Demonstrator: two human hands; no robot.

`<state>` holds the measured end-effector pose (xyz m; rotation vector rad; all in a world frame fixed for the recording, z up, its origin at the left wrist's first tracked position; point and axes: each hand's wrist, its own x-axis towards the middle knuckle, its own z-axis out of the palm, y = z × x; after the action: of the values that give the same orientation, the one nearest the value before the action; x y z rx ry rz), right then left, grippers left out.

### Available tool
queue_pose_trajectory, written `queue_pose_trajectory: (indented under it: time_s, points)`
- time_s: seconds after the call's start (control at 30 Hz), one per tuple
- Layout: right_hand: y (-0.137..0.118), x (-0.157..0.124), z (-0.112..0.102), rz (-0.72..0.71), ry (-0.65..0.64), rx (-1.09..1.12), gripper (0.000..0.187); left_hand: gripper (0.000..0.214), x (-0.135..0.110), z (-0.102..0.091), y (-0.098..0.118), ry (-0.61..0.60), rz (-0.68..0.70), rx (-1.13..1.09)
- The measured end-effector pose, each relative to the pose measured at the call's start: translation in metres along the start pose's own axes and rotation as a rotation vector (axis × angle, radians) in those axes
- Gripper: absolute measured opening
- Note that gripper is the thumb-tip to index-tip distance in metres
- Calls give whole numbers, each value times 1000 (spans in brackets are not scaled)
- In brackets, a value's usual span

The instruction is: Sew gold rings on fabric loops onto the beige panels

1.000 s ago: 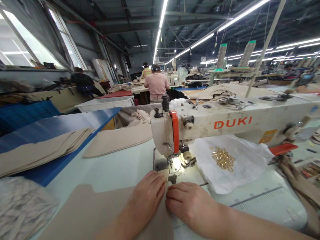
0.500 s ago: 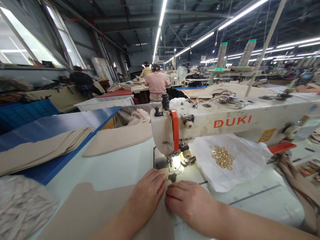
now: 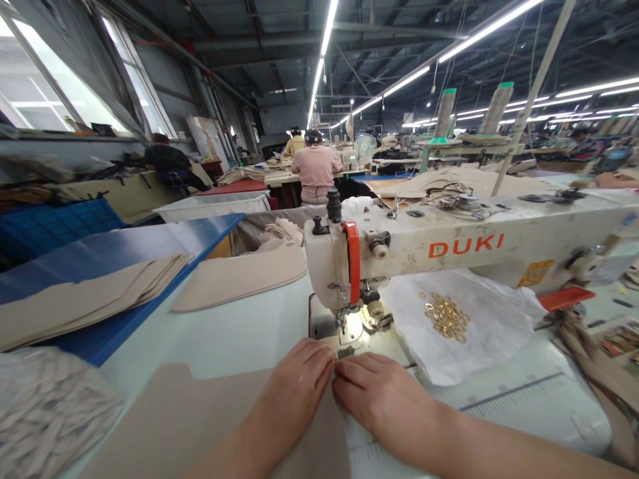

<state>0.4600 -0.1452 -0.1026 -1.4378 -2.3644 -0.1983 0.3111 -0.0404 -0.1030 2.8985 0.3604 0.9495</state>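
A flat beige fabric panel [image 3: 210, 416] lies on the pale table in front of the sewing machine [image 3: 409, 253]. My left hand [image 3: 299, 379] rests on the panel with its fingers closed at the upper right corner. Against it, my right hand [image 3: 377, 392] pinches the same corner from the right side, so the fingertips of both hands nearly meet. That corner sits just short of the lit needle plate [image 3: 353, 329], under the presser foot area. What lies beneath the fingertips is hidden.
Gold metal rings [image 3: 448, 317] lie on a white plastic sheet [image 3: 494, 339] right of the needle. Stacked beige panels [image 3: 90, 293] rest on a blue board at left, near a clear bag of strips [image 3: 47, 406]. Another beige piece [image 3: 239, 276] lies behind. People sit farther back.
My right fingertips have shifted slightly inward and up, closing the gap to my left fingertips at the panel's corner. The whole view has moved a little.
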Motion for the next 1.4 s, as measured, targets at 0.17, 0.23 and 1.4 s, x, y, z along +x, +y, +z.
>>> queue_pose_trajectory:
  time_s: [0.17,0.23,1.4]
  points:
    - [1,5,0,12,-29,-62,8,25,-2,-3,0,-13,-14,-48]
    - [2,6,1,16,-31,-59,7,23,-3,-4,0,-12,-25,-69]
    - [43,16,-1,64,-84,-96,6,19,34,19,-26,17,-140,-100]
